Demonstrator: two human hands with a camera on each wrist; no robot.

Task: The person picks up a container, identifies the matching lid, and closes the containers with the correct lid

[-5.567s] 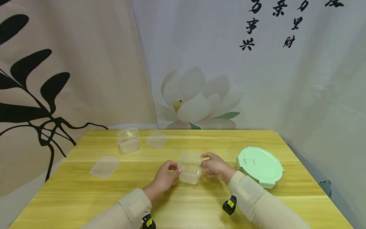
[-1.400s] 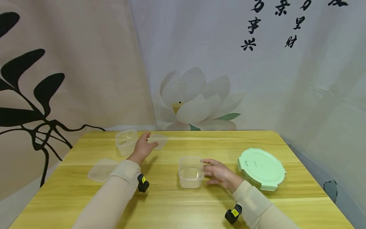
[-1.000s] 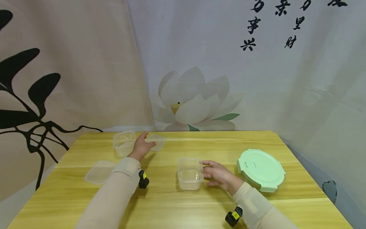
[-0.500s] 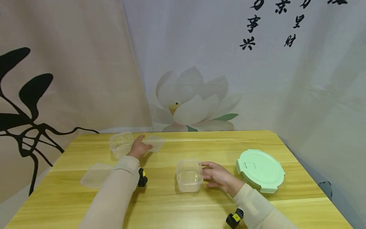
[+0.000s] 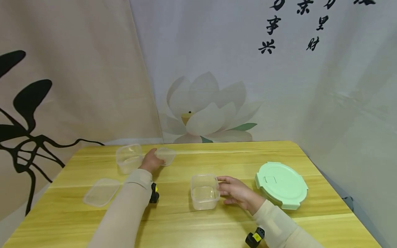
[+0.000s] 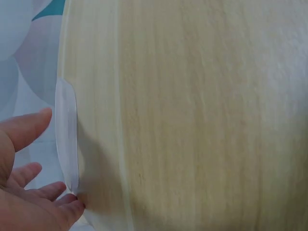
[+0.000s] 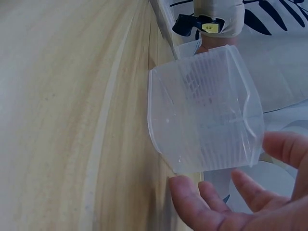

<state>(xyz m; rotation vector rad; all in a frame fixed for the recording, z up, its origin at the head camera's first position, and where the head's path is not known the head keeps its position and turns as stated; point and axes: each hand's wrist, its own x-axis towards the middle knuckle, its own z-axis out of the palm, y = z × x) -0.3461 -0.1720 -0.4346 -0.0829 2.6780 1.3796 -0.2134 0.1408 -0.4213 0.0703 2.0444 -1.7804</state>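
At far left on the wooden surface (image 5: 173,227), a clear lid (image 5: 100,193) lies flat near the sleeve; a careless forearm could sweep it aside. Behind it stands an open clear container (image 5: 128,159), close beside the person's left hand (image 5: 151,162); a backward swing of the wrist could knock it. That hand is spread, gripping nothing, its fingers at the near edge of a second clear lid (image 5: 168,154) by the surface's back edge. Pushing rather than pinching could send this thin lid over that edge. At centre, a second clear container (image 5: 204,202) stands upright. The right hand (image 5: 237,193) curves loosely along its right side without closing; a nudge could slide this light box. Of the two hands, neither grips anything. Farthest right sits a green-lidded container (image 5: 282,184), well apart.
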